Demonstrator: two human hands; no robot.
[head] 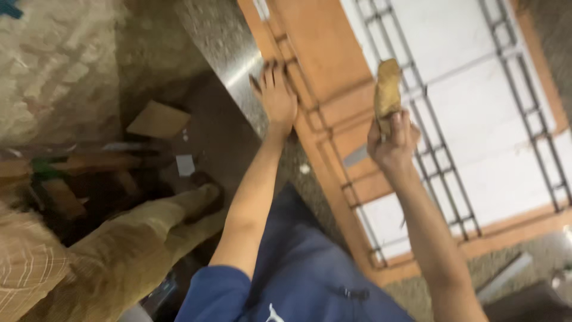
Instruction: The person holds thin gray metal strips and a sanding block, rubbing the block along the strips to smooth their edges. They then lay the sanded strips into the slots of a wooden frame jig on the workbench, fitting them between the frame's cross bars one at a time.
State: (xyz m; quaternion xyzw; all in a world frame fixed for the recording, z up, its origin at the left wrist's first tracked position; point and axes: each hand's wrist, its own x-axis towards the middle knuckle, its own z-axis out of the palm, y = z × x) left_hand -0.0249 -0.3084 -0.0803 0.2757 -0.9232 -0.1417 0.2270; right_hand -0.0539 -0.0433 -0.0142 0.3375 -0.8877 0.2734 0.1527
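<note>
A large orange-brown wooden frame (325, 71) with white panes and dark metal grille bars lies flat on a speckled stone slab (220, 42). My left hand (275, 95) rests flat, fingers spread, on the frame's left edge where it meets the slab. My right hand (392, 140) is raised over the frame and grips a folded tan piece of sandpaper or cloth (387, 92), which sticks up from my fist. My blue clothing fills the bottom middle.
Another person in tan trousers (137, 244) and a checked shirt sits at lower left, a sandalled foot near the slab's edge. A brown cardboard piece (158, 119) and paper scraps lie on the dark floor. Wooden offcuts clutter the left.
</note>
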